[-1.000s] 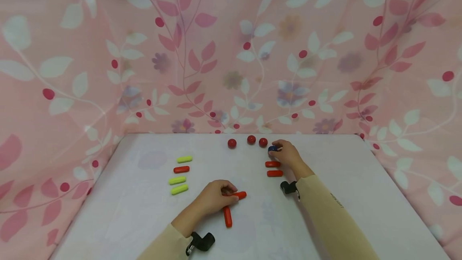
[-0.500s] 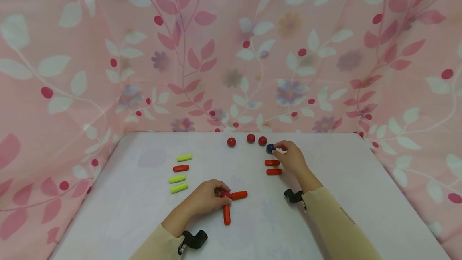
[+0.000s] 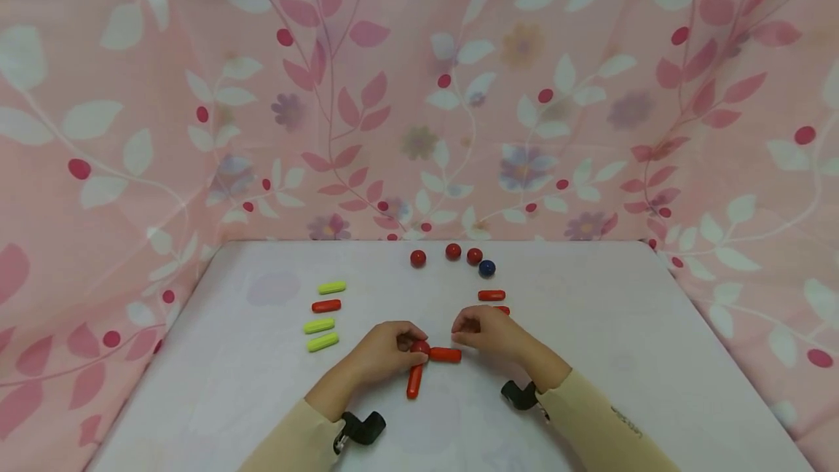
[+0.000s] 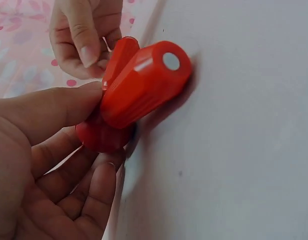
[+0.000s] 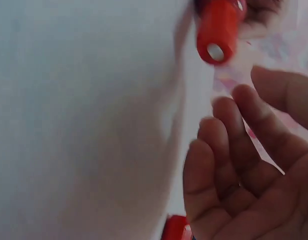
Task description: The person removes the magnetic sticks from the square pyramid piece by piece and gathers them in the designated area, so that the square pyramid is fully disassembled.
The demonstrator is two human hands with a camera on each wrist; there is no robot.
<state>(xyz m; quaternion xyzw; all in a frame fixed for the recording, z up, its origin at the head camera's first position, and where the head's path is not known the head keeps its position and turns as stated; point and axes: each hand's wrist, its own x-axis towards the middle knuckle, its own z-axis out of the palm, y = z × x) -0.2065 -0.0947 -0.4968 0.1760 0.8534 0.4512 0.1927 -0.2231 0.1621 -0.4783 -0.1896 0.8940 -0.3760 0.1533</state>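
My left hand (image 3: 390, 352) pinches a red ball (image 3: 420, 347) between thumb and fingers near the middle of the table. Two red rods touch that ball: one rod (image 3: 446, 355) points right, the other rod (image 3: 414, 382) points toward me. A silvery disc shows on the end of the nearer rod (image 4: 149, 85) in the left wrist view. Just right of the sideways rod is my right hand (image 3: 491, 333), its fingers loosely bent with nothing between them. The right wrist view shows a gap between its fingertips and the red rod (image 5: 216, 32).
At the back stand three red balls, one of them a red ball (image 3: 418, 258), and a blue ball (image 3: 487, 268). Two red rods lie at right, the farther red rod (image 3: 491, 296) fully visible, the other partly behind my right hand. At left lie a red rod (image 3: 326, 306) and three yellow-green rods (image 3: 319, 325).
My right hand has let go of the blue ball and come back toward my left hand. The left hand still holds the red ball, with the rods shifted slightly.
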